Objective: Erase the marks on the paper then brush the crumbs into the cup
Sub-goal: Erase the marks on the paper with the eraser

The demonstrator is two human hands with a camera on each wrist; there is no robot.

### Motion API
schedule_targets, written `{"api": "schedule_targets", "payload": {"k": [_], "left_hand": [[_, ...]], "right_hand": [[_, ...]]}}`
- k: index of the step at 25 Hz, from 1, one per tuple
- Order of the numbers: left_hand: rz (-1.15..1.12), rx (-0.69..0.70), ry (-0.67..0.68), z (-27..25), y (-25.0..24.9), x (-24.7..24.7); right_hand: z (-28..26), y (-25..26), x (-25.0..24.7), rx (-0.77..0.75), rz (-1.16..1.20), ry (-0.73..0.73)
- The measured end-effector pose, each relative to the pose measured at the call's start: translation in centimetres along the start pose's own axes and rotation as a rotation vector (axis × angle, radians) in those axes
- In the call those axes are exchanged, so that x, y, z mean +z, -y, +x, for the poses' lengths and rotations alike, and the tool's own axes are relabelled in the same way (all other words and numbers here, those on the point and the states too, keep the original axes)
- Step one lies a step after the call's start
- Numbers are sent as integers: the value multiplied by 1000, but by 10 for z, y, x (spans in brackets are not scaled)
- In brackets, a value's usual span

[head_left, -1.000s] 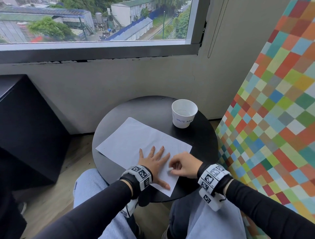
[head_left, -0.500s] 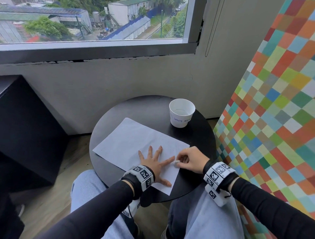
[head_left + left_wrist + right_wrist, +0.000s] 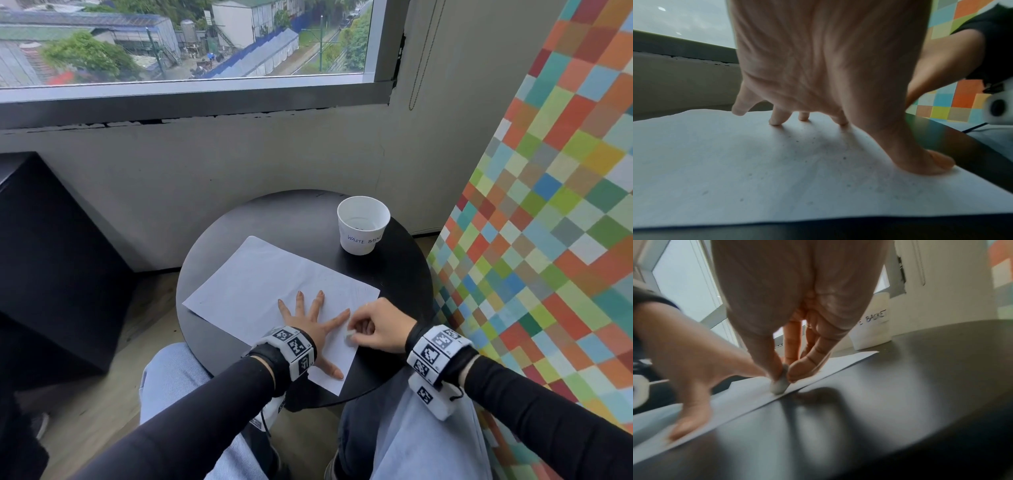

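Back toward the paper's (image 3: 274,291) near edge slides the right hand (image 3: 380,325), grip pinching the eraser (image 3: 347,336) while the flat, open left hand (image 3: 310,323) pins the sheet; short strokes, steady pressure should avoid creasing.

My paper (image 3: 267,287) is white with tiny grey specks — it lies on a black table (image 3: 284,219). My eraser (image 3: 347,335) is white. The cup (image 3: 362,226) is white with blue letters. My sleeves (image 3: 205,421) are black, my jeans (image 3: 428,442) light blue — the wall (image 3: 548,205) has squares of many colours.
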State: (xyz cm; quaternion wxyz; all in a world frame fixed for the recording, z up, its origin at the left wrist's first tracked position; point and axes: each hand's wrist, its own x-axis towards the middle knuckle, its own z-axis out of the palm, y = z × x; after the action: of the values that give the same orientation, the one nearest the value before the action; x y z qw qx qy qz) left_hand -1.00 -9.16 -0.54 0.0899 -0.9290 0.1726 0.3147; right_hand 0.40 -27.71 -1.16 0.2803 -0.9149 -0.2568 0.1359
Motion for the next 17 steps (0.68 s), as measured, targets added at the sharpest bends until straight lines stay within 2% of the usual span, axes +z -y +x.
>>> {"api": "schedule_targets", "payload": {"k": [2,3,6,7,10,11,14,15,17], "left_hand": [[-6,4,4,0,-1,0],[-9,2,7,0,-1,0],[-1,-6,7,-1,-1,0],[3,-3,5,0,0,-1],[-8,6,8,1,-1,0],[-13,4,11,1,-1,1],[-12,-1,11,1,1,2],[-7,4,8,1,1,0],[-4,9,13,1,1,0]], "right_hand": [[3,-3,-5,42,10,-102],[0,-2,-2,32,4,-90],[-11,11,11,-83,10,129],[-8,9,7,-74,-1,132],[3,-2,-9,-10,-43,-55],[1,-1,-6,-24,-47,-27],[-8,11,9,-117,-17,202],[-4,8,6,-100,-27,192],[2,-1,-4,-45,-38,51]]}}
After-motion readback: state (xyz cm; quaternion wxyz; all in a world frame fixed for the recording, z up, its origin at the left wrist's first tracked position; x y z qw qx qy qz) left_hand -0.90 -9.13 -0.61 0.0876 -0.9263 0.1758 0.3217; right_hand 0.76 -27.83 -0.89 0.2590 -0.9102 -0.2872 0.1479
